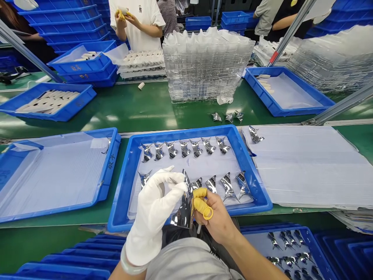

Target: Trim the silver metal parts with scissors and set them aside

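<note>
- Chrome part (186, 202): pinched by the gloved left hand (154, 210); a slick grip could drop it.
- Right hand (215, 214): curled at its edge; cannot tell if gripping.
- Blue tray (122, 186), apparently below: falling metal could scratch its pieces (228, 186).

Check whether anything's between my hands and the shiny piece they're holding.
Only a white glove on your left hand and yellow finger cots on your right hand. Nothing else visible separates them from the shiny piece.
</note>
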`<move>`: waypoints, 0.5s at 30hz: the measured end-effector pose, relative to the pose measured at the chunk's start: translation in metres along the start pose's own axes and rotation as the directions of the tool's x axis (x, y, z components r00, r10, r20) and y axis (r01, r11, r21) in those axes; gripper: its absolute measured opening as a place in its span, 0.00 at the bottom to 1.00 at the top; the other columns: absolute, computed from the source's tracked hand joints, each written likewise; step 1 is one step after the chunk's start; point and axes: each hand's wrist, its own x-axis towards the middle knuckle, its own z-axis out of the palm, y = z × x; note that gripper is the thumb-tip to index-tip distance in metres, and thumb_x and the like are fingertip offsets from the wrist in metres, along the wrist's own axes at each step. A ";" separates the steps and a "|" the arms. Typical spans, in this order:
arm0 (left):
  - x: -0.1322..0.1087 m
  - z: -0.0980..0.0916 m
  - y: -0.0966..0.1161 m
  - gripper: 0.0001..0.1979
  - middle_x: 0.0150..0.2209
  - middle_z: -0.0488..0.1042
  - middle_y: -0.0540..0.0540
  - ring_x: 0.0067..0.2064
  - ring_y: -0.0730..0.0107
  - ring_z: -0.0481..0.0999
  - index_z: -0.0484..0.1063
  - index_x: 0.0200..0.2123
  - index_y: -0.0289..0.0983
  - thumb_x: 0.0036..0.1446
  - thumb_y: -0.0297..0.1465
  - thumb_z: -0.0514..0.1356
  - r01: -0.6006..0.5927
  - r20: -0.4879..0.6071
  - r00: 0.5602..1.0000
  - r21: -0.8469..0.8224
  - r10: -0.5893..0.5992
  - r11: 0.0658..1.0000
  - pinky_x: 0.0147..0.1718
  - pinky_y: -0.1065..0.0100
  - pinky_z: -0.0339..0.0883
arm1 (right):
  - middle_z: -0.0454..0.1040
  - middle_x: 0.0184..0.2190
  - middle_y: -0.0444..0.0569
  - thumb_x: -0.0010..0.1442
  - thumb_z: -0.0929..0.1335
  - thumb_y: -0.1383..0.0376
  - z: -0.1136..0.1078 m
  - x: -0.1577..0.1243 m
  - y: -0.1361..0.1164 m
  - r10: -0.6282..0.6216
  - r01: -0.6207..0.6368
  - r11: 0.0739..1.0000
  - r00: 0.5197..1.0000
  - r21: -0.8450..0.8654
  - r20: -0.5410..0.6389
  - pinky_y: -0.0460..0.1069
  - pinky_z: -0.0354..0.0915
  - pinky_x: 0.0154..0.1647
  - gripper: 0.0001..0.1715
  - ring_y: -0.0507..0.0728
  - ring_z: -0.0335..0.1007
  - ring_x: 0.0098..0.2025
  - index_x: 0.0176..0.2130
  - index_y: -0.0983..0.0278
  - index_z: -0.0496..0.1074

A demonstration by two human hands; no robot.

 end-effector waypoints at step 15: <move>-0.002 -0.006 -0.025 0.09 0.43 0.84 0.46 0.55 0.57 0.80 0.79 0.39 0.40 0.57 0.37 0.71 0.240 -0.009 0.970 -0.113 -0.243 0.964 0.57 0.59 0.69 | 0.54 0.18 0.31 0.55 0.80 0.52 0.007 -0.004 -0.007 -0.010 0.010 1.000 1.000 0.025 -0.013 0.42 0.40 0.17 0.22 0.43 0.38 0.17 0.32 0.63 0.72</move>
